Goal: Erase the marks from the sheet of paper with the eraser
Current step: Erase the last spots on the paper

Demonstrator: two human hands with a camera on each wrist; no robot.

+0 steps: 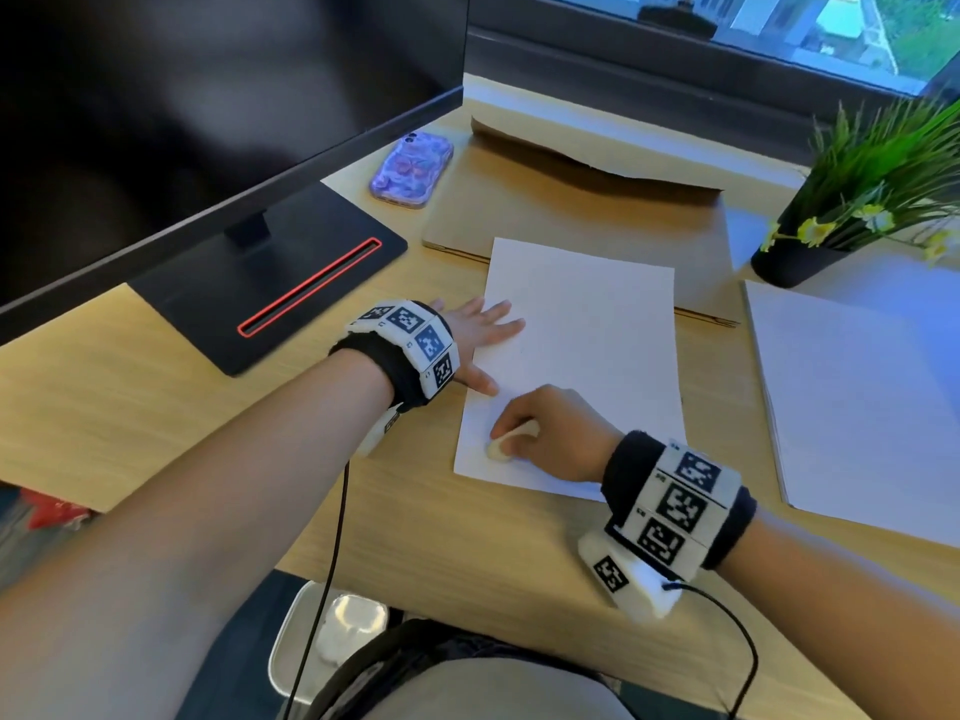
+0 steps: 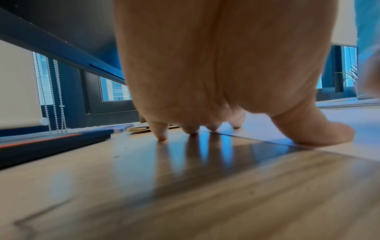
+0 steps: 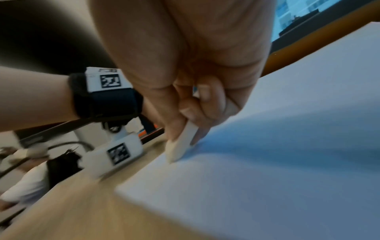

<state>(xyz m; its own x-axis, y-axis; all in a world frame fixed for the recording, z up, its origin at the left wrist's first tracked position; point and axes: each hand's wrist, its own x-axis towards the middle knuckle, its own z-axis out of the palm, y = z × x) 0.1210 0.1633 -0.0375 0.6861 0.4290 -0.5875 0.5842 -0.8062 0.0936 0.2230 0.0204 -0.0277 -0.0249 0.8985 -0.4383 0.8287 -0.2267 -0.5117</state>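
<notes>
Desk [image 1: 156,407], left hand [image 1: 478,335] flat, right hand [image 1: 556,433] pinching eraser [image 1: 498,449]

You are seated at an office desk [image 1: 130,407] with a pale wood-grain top. A large dark monitor [image 1: 208,122] on a black stand rises at your left, a phone [image 1: 411,169] in a patterned case beside it. A potted plant [image 1: 852,200] stands under the window [image 1: 779,28], which overlooks buildings; bead-chain roller blinds [image 2: 18,84] hang nearby.
</notes>
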